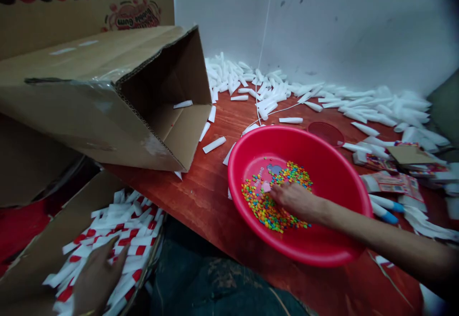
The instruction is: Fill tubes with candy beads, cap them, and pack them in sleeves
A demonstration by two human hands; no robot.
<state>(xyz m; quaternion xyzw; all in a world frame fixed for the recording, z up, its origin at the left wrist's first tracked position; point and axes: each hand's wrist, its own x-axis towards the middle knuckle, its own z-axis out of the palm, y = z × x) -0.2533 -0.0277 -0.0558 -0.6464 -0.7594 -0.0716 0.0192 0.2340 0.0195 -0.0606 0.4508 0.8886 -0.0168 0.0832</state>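
My right hand is down inside a red plastic basin, its fingers closed at the small multicoloured candies spread over the bottom. A small pale thing shows at the fingertips; I cannot make out whether it is held or is part of the basin's printed picture. At the lower left, my left hand rests over a pile of white plastic tubes with red ends in an open cardboard box. Its thumb and fingers are apart, touching the tubes, with nothing visibly gripped.
A large cardboard carton lies on its side at the table's left, one white tube inside. Many white tubes heap along the grey wall. Behind the basin lies a round red mesh. Printed packets and blue-ended tubes sit right.
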